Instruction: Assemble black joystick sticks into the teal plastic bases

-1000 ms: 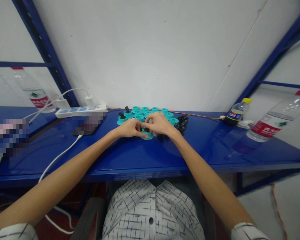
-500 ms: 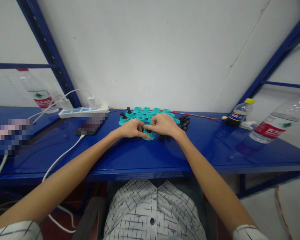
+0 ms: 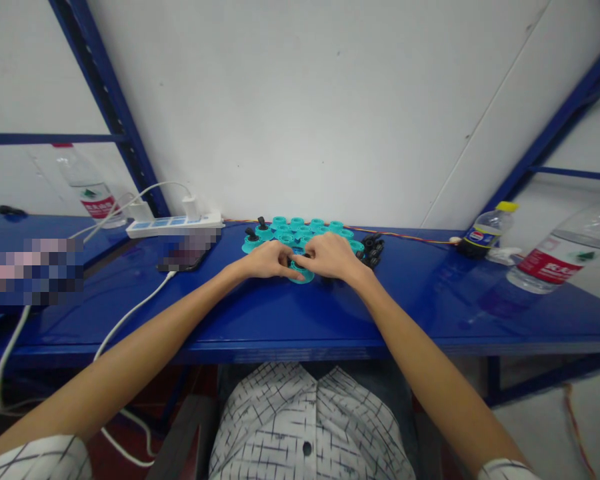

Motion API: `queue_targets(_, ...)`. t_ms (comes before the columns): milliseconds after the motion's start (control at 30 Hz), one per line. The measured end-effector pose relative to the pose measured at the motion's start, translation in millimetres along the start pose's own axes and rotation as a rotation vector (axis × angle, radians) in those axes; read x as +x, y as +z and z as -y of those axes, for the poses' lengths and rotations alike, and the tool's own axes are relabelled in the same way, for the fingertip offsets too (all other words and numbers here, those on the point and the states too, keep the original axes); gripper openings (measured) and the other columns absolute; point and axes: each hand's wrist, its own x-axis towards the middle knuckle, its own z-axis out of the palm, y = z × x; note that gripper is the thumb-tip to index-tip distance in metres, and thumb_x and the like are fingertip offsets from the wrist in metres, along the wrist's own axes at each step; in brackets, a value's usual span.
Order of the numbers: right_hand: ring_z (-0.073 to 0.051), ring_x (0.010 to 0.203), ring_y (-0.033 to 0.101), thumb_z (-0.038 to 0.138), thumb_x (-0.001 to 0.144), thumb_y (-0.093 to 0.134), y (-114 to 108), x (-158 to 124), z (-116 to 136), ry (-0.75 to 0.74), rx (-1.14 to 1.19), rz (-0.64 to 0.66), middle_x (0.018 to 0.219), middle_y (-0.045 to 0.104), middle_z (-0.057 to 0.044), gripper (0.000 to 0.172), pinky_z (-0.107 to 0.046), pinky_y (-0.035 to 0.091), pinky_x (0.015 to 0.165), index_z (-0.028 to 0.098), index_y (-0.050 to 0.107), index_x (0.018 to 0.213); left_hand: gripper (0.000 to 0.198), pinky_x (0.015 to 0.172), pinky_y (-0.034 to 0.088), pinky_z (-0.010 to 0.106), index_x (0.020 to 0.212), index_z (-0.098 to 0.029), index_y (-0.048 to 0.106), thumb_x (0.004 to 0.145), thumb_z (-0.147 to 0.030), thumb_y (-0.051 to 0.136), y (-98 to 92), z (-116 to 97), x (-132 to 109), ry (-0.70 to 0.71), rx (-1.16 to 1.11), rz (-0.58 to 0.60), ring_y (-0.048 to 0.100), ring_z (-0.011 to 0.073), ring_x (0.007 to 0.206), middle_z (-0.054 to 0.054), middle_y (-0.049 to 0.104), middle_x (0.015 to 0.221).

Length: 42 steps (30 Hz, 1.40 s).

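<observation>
Blue metal table (image 3: 430, 300), white wall behind: left hand (image 3: 267, 259) and right hand (image 3: 336, 256) both pinch a teal plastic ring (image 3: 303, 275), apparently seating its small black insert (image 3: 300, 265); pressing home calls for square alignment.

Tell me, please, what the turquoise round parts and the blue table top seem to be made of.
The turquoise round parts: probably moulded plastic, matte; the colour is even and the shapes are identical. The blue table top: likely painted metal, glossy; it mirrors the water bottle and its front edge looks thin.
</observation>
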Motion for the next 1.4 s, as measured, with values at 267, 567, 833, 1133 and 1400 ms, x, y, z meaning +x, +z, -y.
queue_targets(267, -0.019, 0.062, 0.056, 0.06, 0.082, 0.055, 0.4, -2.6, -2.2, -0.01, 0.062, -0.039, 0.064, 0.067, -0.008, 0.048, -0.028, 0.028, 0.055, 0.018, 0.072, 0.067, 0.049, 0.051, 0.027, 0.023, 0.063, -0.015, 0.06, 0.064, -0.062, 0.073, -2.3, -5.6, -2.4, 0.008, 0.063, 0.002, 0.043, 0.0101, 0.053, -0.003, 0.051, 0.054)
queue_targets(567, -0.012, 0.061, 0.056, 0.02, 0.073, 0.062, -7.7, -4.3, -11.3, -0.156, 0.436, 0.017, 0.069, 0.069, -0.002, 0.022, -0.023, 0.036, 0.058, 0.018, 0.078, 0.088, 0.051, 0.049, 0.027, 0.023, 0.065, -0.015, 0.06, 0.063, -0.064, 0.074, -2.7, -3.5, -1.9, 0.008, 0.018, 0.024, 0.044, 0.0095, 0.05, -0.004, 0.052, 0.052)
queue_targets(833, -0.011, 0.051, 0.057, 0.025, 0.082, 0.064, -6.8, -3.8, -10.6, -0.142, 0.6, 0.113, 0.058, 0.068, -0.002, 0.018, -0.022, 0.039, 0.055, 0.014, 0.077, 0.088, 0.05, 0.048, 0.028, 0.021, 0.072, -0.014, 0.065, 0.064, -0.062, 0.075, -2.2, 0.2, -2.0, 0.0, -0.034, 0.042, 0.047, 0.0099, 0.051, -0.003, 0.055, 0.054)
queue_targets(1133, -0.011, 0.061, 0.056, 0.029, 0.083, 0.065, -2.5, -1.5, -7.7, -0.169, 0.511, 0.019, 0.067, 0.068, -0.003, 0.018, -0.023, 0.035, 0.058, 0.014, 0.075, 0.084, 0.049, 0.049, 0.029, 0.022, 0.067, -0.015, 0.062, 0.063, -0.062, 0.075, -1.9, -2.0, -1.8, -0.007, -0.033, 0.025, 0.044, 0.0093, 0.051, -0.004, 0.051, 0.052)
queue_targets(1400, -0.011, 0.059, 0.053, 0.025, 0.085, 0.061, -2.0, -0.9, -8.4, -0.169, 0.552, 0.093, 0.063, 0.065, 0.0, 0.018, -0.023, 0.033, 0.058, 0.015, 0.075, 0.089, 0.05, 0.05, 0.032, 0.022, 0.073, -0.014, 0.065, 0.063, -0.062, 0.076, -1.4, 3.0, -0.5, 0.014, -0.044, 0.037, 0.048, 0.0105, 0.053, -0.003, 0.055, 0.056)
